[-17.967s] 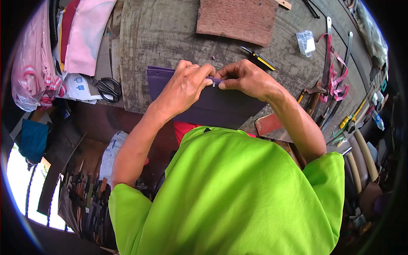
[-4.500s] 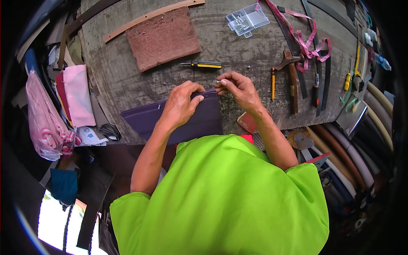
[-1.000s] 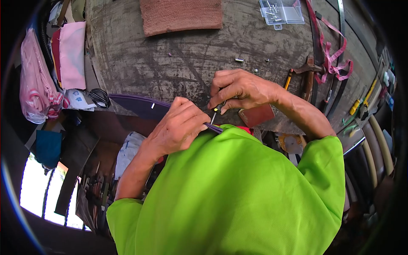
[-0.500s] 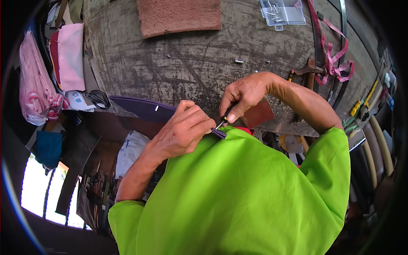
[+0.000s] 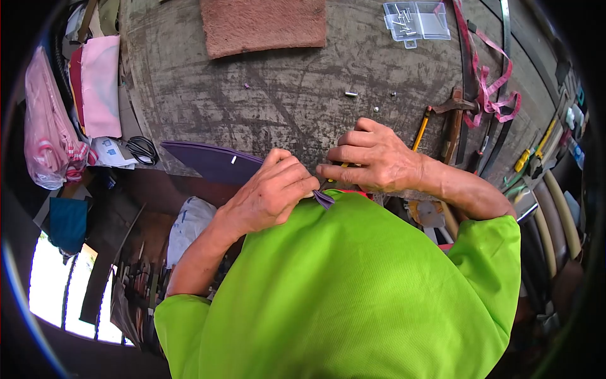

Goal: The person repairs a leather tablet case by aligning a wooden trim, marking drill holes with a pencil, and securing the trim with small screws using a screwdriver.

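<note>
My left hand [image 5: 271, 192] is closed on a dark purple flat sheet [image 5: 205, 158], which looks like leather in layers. Its far part reaches left over the bench edge, and a narrow layered end [image 5: 323, 199] pokes out past my fingertips against the green shirt. A small white or shiny post [image 5: 233, 160] shows on the sheet. To the right, my right hand [image 5: 379, 158] is curled around a small screwdriver [image 5: 344, 165]. Only yellow and dark bits of its handle show between the fingers; the tip is hidden near the layered end.
On the worn bench [image 5: 284, 95] lie a reddish-brown slab [image 5: 264, 28], a clear box of screws [image 5: 416, 22], small metal posts [image 5: 351, 94], a pencil [image 5: 421, 129], a hammer [image 5: 453, 120] and pink tape [image 5: 499, 95]. Pink cloth [image 5: 101, 88] and a cable [image 5: 142, 150] sit left.
My right hand has turned and lifted slightly to the right, its fingers now spread over the tool's handle. My left hand keeps its grip on the purple sheet. The pencil shows more fully.
</note>
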### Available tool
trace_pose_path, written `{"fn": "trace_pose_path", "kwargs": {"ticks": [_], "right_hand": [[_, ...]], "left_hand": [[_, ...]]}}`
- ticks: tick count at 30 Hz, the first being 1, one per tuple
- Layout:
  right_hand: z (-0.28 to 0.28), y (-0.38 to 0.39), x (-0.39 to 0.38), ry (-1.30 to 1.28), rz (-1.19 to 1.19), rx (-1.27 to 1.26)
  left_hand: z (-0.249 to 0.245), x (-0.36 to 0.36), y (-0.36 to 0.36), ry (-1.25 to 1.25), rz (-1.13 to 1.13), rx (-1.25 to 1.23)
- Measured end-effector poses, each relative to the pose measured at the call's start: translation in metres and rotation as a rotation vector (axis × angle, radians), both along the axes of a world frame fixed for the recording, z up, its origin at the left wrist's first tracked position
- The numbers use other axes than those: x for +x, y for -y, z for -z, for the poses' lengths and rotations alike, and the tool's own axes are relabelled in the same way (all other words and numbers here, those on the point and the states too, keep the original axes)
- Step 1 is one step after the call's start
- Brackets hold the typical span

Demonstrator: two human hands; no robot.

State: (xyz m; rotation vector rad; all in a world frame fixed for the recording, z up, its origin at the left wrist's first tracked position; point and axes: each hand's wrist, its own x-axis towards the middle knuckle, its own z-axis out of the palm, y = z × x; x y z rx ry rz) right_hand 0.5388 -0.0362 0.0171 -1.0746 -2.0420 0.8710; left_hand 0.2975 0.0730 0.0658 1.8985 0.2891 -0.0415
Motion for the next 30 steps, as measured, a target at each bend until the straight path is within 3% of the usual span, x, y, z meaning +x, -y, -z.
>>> {"fn": "trace_pose_path", "kwargs": {"ticks": [4, 6, 8, 10, 14, 17, 20, 24, 28, 30], "right_hand": [[0.008, -0.001, 0.004, -0.115, -0.15, -0.284], [0.022, 0.001, -0.001, -0.337, -0.242, -0.513], [0.034, -0.013, 0.0, -0.517, -0.486, -0.976], [0.04, -0.036, 0.004, -0.638, -0.877, -1.693], [0.056, -0.021, 0.0, -0.881, -0.972, -1.939], [0.033, -0.02, 0.011, -0.596, -0.696, -1.522], [-0.001, -0.005, 0.019, -0.111, -0.082, -0.342], [-0.002, 0.024, 0.001, 0.187, 0.24, 0.116], [0.01, 0.024, -0.002, 0.198, 0.317, 0.063], [0.011, 0.018, 0.007, 0.036, 0.166, -0.195]], "left_hand": [[0.002, 0.002, -0.003, -0.004, 0.014, 0.019], [0.002, 0.002, -0.002, 0.008, 0.021, 0.012], [0.004, 0.003, -0.001, 0.029, 0.015, 0.004], [-0.002, 0.007, 0.001, 0.015, 0.054, -0.02], [-0.002, 0.009, 0.001, 0.04, 0.048, -0.001], [-0.001, 0.012, -0.004, 0.026, 0.08, -0.027], [0.006, 0.014, -0.006, 0.003, 0.08, 0.036], [0.009, 0.017, -0.003, 0.004, 0.047, 0.053], [0.016, 0.023, -0.004, -0.003, -0.006, 0.085], [0.017, 0.024, -0.007, 0.022, -0.021, 0.086]]}}
